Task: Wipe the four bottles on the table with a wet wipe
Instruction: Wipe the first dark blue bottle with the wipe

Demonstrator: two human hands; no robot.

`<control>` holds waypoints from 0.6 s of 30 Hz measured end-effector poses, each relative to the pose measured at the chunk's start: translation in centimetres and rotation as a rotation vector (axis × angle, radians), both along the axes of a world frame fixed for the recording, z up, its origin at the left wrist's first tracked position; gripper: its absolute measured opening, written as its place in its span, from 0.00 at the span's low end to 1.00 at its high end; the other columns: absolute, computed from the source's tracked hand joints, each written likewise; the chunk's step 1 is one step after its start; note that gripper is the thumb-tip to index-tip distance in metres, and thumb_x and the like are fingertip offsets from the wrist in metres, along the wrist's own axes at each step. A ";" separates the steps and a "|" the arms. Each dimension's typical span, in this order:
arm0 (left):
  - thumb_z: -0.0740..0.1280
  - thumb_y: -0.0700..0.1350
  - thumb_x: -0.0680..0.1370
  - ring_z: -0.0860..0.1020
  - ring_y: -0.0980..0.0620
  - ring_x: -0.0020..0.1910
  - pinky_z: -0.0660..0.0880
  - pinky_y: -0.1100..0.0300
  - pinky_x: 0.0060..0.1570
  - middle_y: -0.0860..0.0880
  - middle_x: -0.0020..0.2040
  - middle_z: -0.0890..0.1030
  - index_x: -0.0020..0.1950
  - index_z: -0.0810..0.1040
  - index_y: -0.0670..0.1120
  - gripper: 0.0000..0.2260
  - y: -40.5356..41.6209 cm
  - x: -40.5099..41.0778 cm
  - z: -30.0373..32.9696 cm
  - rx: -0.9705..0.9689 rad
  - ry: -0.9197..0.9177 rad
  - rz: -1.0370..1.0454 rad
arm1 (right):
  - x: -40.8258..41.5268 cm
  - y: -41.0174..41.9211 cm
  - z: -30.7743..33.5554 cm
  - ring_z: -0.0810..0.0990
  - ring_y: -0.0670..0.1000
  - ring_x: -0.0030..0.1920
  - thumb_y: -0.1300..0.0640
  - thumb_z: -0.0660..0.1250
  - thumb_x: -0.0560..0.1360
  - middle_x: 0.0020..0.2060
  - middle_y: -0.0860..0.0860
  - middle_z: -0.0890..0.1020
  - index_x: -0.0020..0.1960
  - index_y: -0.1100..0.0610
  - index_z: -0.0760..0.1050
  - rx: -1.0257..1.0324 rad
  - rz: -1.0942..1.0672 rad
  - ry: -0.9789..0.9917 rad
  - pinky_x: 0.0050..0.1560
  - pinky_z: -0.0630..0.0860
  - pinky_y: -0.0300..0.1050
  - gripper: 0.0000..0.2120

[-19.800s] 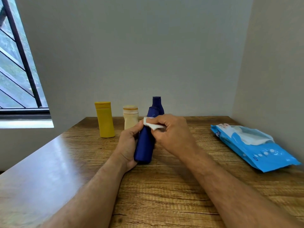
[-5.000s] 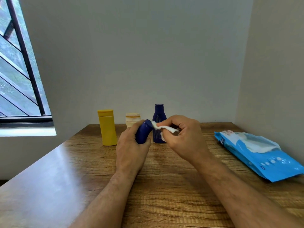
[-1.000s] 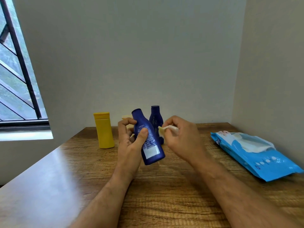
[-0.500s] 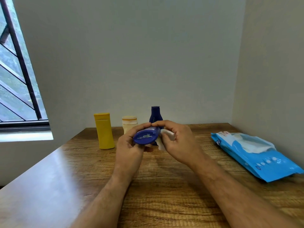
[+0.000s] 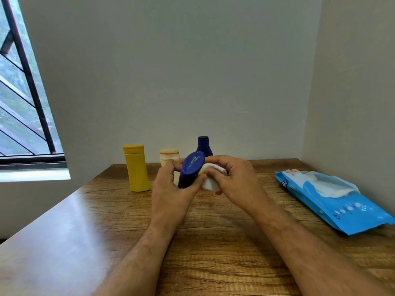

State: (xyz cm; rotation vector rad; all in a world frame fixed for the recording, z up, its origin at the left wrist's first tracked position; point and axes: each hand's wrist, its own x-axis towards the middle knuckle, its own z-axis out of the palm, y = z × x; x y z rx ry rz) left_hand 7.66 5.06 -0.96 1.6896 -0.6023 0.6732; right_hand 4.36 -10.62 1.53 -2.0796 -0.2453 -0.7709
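Head view: the left hand [image 5: 171, 189] has its grip wrapped around a dark blue bottle [image 5: 190, 169], lifted off the wooden surface [image 5: 213, 242] and tipped so that its flat oval base faces up and toward the camera. The fingers curl over the far side of the bottle and the thumb lies along its right edge; the capped end is hidden behind the palm.

Just to the right, the right hand [image 5: 233, 180] pinches a crumpled white wet wipe [image 5: 210, 180] between thumb and fingertips. The wipe touches the right side of the held bottle near its base, and part of it shows a faint yellowish tint.

Behind the hands, 3 more bottles stand upright in a row near the back wall. A yellow bottle [image 5: 136, 167] with a flat flip cap is at the left, in full view. A short cream bottle [image 5: 169, 155] is beside it, its lower half covered by the left hand. A second dark blue bottle [image 5: 204, 146] with a narrow neck rises behind the held one; only its neck and shoulders show.

At the right of the surface, close to the side wall, a light blue pack of wipes [image 5: 333, 201] lies flat, with a white sheet bunched out of its opening on top. A window [image 5: 21, 92] with dark bars fills the upper left. Both forearms reach in from the bottom edge, and the picture is slightly blurred around the hands.
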 end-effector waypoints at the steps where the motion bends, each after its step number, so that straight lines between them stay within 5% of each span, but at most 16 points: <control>1: 0.79 0.51 0.68 0.79 0.58 0.55 0.77 0.65 0.52 0.57 0.53 0.81 0.54 0.76 0.53 0.19 0.0 0.0 0.0 -0.008 0.009 0.004 | 0.0 -0.1 0.1 0.82 0.43 0.50 0.53 0.70 0.77 0.53 0.44 0.84 0.60 0.47 0.81 0.018 -0.014 -0.011 0.47 0.83 0.43 0.12; 4: 0.78 0.37 0.69 0.79 0.65 0.49 0.75 0.72 0.45 0.60 0.48 0.80 0.50 0.71 0.59 0.23 0.0 0.1 0.0 0.039 -0.001 0.066 | -0.3 -0.1 0.6 0.82 0.41 0.48 0.53 0.71 0.76 0.47 0.44 0.85 0.53 0.49 0.83 0.053 -0.032 -0.088 0.46 0.79 0.34 0.07; 9: 0.74 0.34 0.69 0.77 0.53 0.52 0.79 0.51 0.51 0.55 0.51 0.79 0.52 0.68 0.63 0.27 -0.1 1.4 -0.7 0.142 0.044 0.206 | -0.8 0.2 0.9 0.79 0.36 0.51 0.54 0.72 0.75 0.47 0.39 0.83 0.54 0.49 0.83 0.072 -0.037 -0.203 0.46 0.77 0.28 0.08; 18: 0.74 0.33 0.69 0.76 0.51 0.53 0.77 0.56 0.50 0.51 0.52 0.79 0.57 0.72 0.55 0.24 0.2 2.1 -1.2 0.143 0.085 0.223 | -0.8 0.5 0.5 0.83 0.42 0.48 0.59 0.74 0.73 0.46 0.43 0.85 0.50 0.50 0.85 0.054 0.095 -0.059 0.47 0.81 0.37 0.07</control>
